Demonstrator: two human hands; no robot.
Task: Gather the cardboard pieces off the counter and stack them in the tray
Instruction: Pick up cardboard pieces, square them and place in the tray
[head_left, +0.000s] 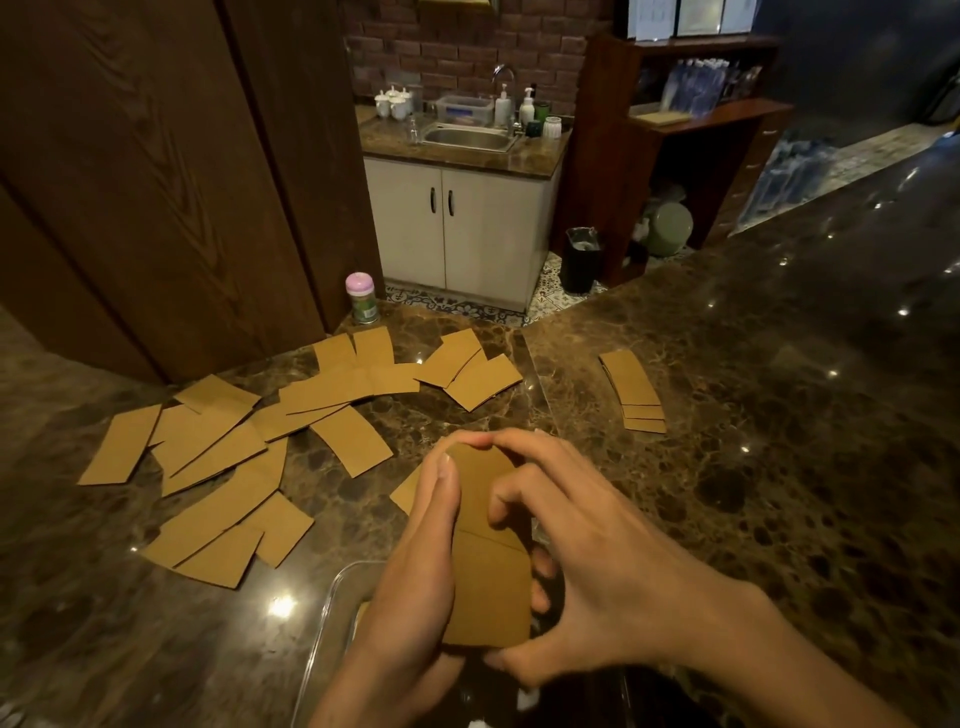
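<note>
A dark brown marble-patterned counter (727, 441), polished and speckled with light reflections, fills most of the view and wraps around a corner. Across its left and middle lies the bulk of the work still to do: a loose scatter of cardboard pieces (218, 457), well over a dozen, overlapping one another. They are flat, thin, tan and matte, each a gently curved band with straight short ends, some showing a fold line, like flattened cup sleeves. To the right, well apart from the scatter, sits a small neat stack (634, 389) of the same pieces, fanned slightly at its near end.

At the near edge, a clear tray (332, 613) with rounded corners shows only its left rim and wall; both hands cover the rest, so what it already contains cannot be told.

Above the tray, the left hand (415, 582) and right hand (587, 545) close together on a held bundle (488, 587) of cardboard, pinching its edges from both sides as if squaring it. Judging by this, the task seems early to midway.

A small pink-lidded jar (362, 297) stands at the far end of the counter.
</note>
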